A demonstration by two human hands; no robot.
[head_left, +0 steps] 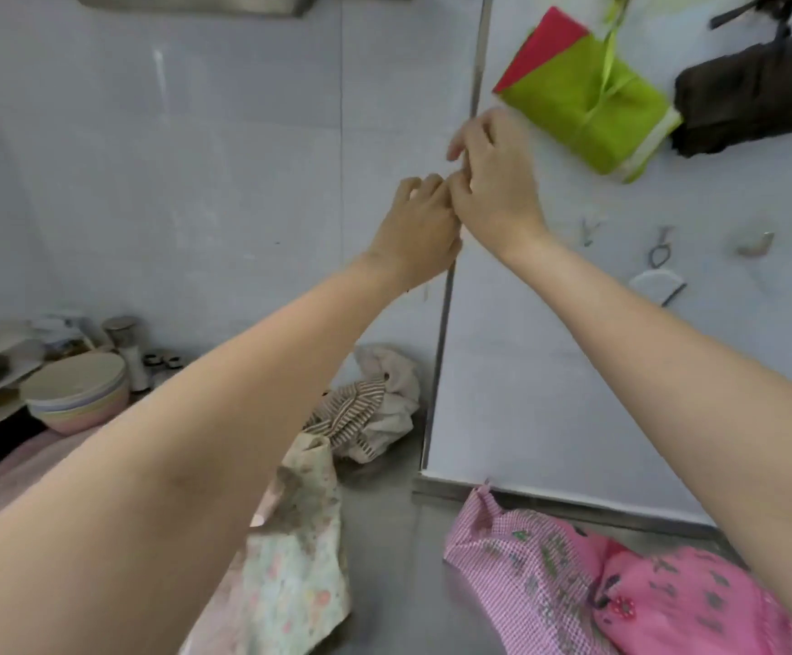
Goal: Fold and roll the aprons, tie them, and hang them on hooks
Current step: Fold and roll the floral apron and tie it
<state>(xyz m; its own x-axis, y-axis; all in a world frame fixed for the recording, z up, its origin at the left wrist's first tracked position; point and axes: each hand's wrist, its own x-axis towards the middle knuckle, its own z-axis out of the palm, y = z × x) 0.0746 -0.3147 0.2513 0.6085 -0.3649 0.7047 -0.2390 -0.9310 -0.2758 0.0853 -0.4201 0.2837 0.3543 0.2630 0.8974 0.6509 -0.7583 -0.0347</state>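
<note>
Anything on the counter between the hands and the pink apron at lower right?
Nothing visible. Both the left hand and right hand are raised near the wall, holding nothing that shows. The pink apron lies uncovered below the right forearm; the floral apron and striped apron lie apart, leftward.

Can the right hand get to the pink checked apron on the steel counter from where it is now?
Probably yes: the pink checked apron lies uncovered under the raised right hand, which appears to hold nothing.
</note>
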